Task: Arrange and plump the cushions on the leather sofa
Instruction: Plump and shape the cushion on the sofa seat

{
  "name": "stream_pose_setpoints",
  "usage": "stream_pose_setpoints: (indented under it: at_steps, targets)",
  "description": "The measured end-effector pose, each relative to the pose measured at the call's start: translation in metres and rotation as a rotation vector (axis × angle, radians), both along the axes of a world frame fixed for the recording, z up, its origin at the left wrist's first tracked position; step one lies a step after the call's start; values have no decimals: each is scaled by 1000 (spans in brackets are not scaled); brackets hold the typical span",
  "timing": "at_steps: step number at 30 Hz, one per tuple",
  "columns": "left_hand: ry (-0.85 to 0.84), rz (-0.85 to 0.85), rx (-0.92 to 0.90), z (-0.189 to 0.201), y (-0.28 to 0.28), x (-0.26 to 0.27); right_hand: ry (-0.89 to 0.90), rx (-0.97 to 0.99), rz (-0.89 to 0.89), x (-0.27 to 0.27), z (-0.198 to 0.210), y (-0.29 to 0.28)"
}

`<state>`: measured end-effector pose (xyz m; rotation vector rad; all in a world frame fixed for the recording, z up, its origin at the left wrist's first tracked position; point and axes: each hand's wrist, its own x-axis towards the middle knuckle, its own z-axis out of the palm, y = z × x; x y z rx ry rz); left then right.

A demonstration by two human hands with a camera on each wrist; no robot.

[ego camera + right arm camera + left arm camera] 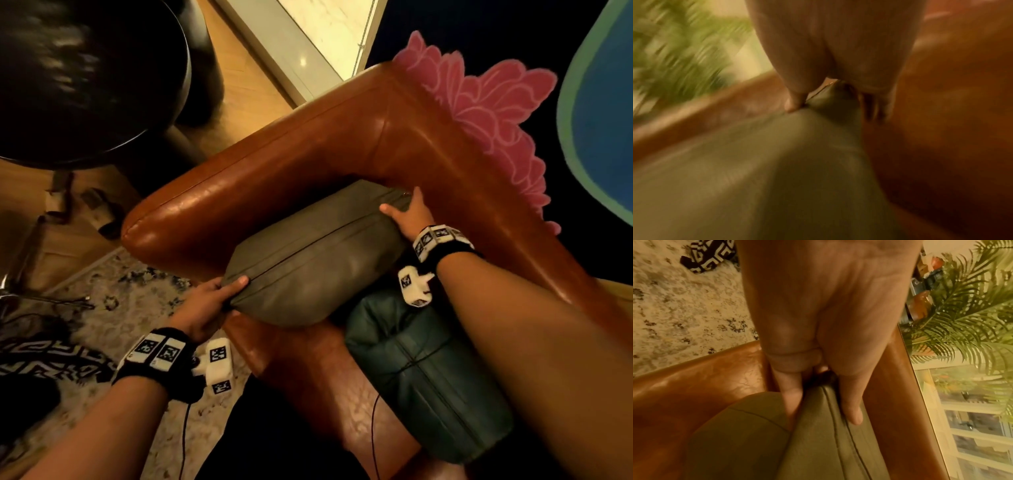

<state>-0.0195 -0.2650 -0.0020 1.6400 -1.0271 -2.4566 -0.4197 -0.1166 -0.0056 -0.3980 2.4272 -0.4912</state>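
An olive-grey leather cushion [315, 260] stands on its edge in the corner of the brown leather sofa [308, 144], against the armrest. My left hand [209, 301] grips its near corner, thumb on the seam. My right hand [407, 212] holds the far corner by the backrest. The left wrist view shows my thumb and fingers pinching the piped edge of the cushion [828, 426]. The right wrist view is blurred; the cushion [777, 162] corner sits between my thumb and fingers. A dark green cushion [421, 370] lies on the seat under my right forearm.
A pink flower-shaped cushion [486, 102] sits behind the backrest on a dark rug. A round dark table [85, 75] stands left of the armrest. A pale patterned rug [113, 308] holds a black-and-white item [51, 359]. A palm plant [966, 313] stands by a window.
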Motion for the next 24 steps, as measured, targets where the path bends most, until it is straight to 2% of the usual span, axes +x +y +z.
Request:
stream_pose_setpoints:
  at_steps: [2,4,9,11,16,18,20,24]
  targets:
    - [38,12,31,-3,-1,-1,35,-125,-147,-13,0,2]
    - [40,31,31,-4,-2,-2,87,-224,-192,-25,3,2]
    - [6,23,-13,-2,2,-10,210,-232,132,-50,27,-14]
    - [-6,23,-12,-2,4,-17,256,-232,162,-56,34,-23]
    - [-9,48,67,-6,7,-20,171,-299,-169,-25,24,-29]
    - [-13,62,95,-6,6,-15,110,-278,-200,-17,8,-26]
    - [-2,59,80,-6,3,-8,148,-274,-216,-24,1,-24]
    - [53,25,64,-8,-2,2,224,-350,-178,-33,22,-27]
